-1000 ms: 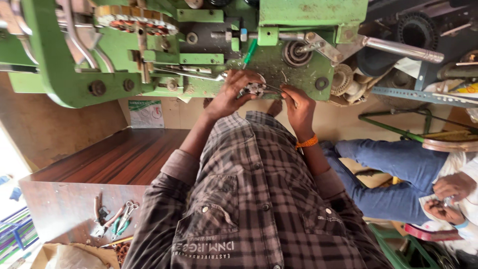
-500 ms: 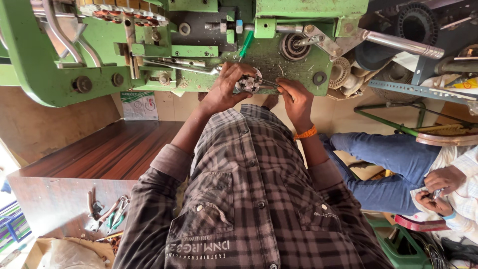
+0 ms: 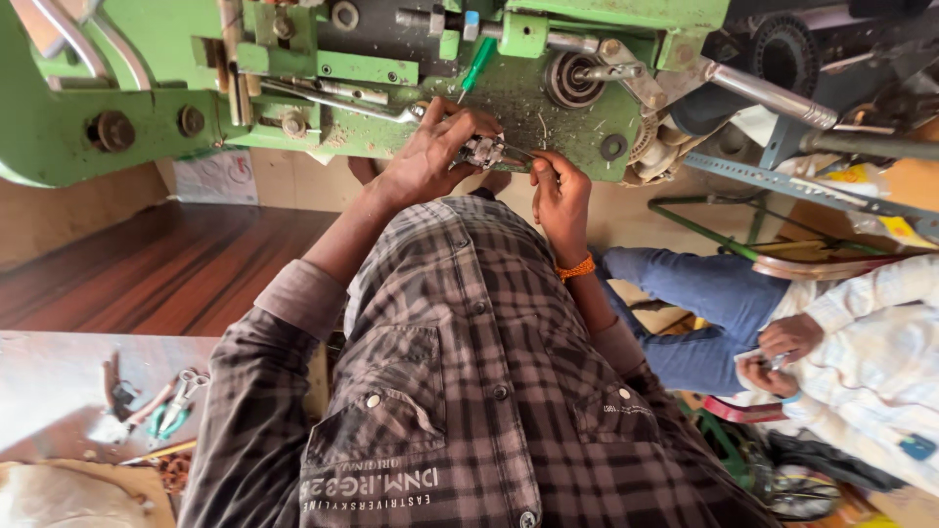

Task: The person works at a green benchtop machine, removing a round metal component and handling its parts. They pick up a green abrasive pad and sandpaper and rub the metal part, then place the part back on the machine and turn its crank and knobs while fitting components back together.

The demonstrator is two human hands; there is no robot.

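My left hand (image 3: pixel 427 161) is raised against the face of a green metal machine (image 3: pixel 411 93), fingers closed round a small silver metal part (image 3: pixel 483 151). My right hand (image 3: pixel 559 198), with an orange thread band on the wrist, pinches a thin metal rod (image 3: pixel 521 154) that sticks out of that part. The two hands almost touch. Just above them a green-handled screwdriver (image 3: pixel 478 65) stands on the machine, next to a round bearing hub (image 3: pixel 570 77). My checked shirt fills the lower middle of the view.
A brown wooden bench top (image 3: pixel 147 274) lies at the left, with pliers and small tools (image 3: pixel 166 403) near its corner. On the right another person in blue jeans (image 3: pixel 685 293) and a white shirt sits holding something small. Metal rods and frames (image 3: pixel 773 93) jut out at upper right.
The view has drawn nearer and drifted, so the machine sits higher and larger. Both hands stay at the same spot on the machine, still closed on the small part.
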